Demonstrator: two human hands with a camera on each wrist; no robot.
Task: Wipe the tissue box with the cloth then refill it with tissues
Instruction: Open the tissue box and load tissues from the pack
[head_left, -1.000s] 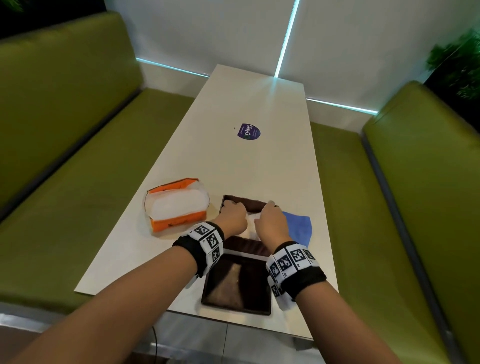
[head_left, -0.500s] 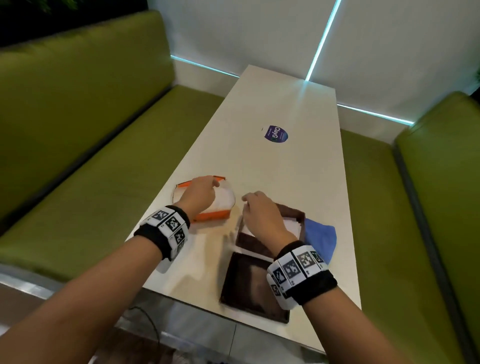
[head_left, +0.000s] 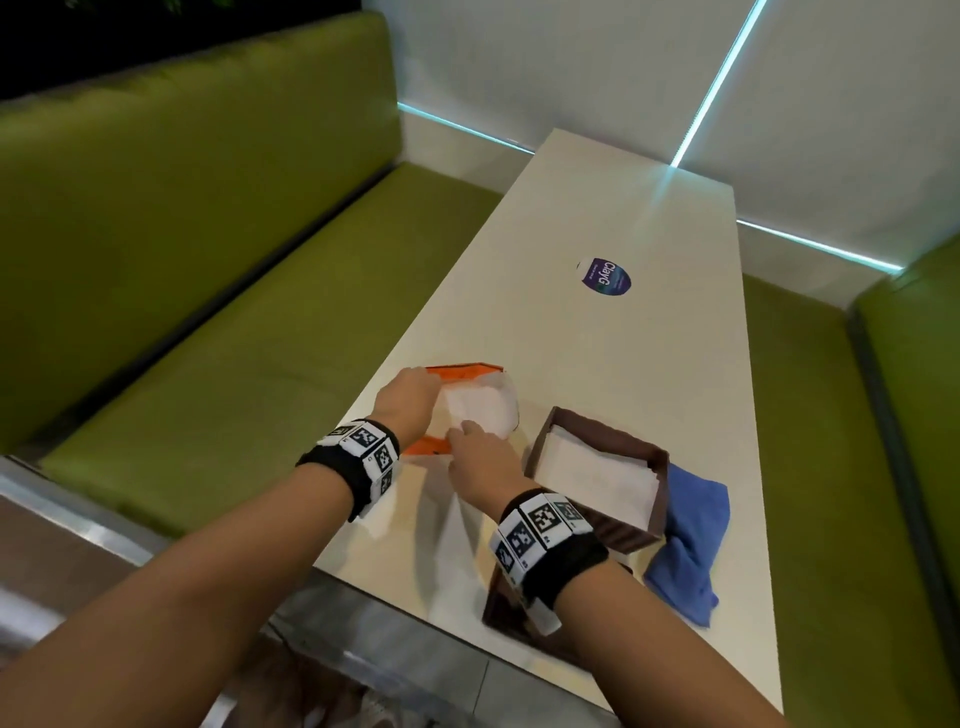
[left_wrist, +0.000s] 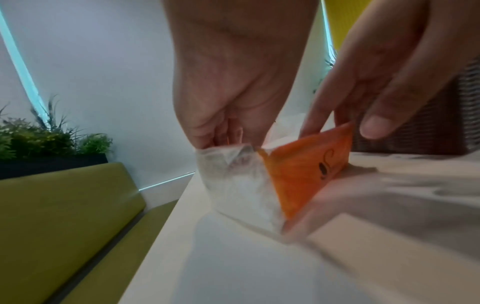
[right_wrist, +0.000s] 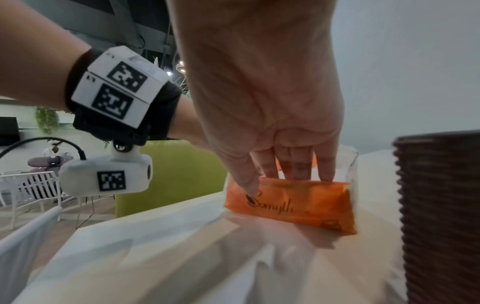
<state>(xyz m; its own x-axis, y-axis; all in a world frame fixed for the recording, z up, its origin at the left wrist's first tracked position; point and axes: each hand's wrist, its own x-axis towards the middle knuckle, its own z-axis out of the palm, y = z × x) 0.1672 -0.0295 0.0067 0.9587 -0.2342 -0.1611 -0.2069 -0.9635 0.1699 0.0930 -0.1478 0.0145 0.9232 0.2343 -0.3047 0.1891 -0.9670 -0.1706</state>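
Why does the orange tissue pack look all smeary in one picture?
Left wrist view: the orange tissue pack and its clear wrapper smear with motion blur. Right wrist view: its lettering reads sharper. Head view: the table glares under the light strip.

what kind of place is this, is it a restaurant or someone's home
Most likely a cafe or restaurant booth, not a home: green padded benches flank a long white table bearing a round branded sticker, and white chairs stand in an open room beyond.
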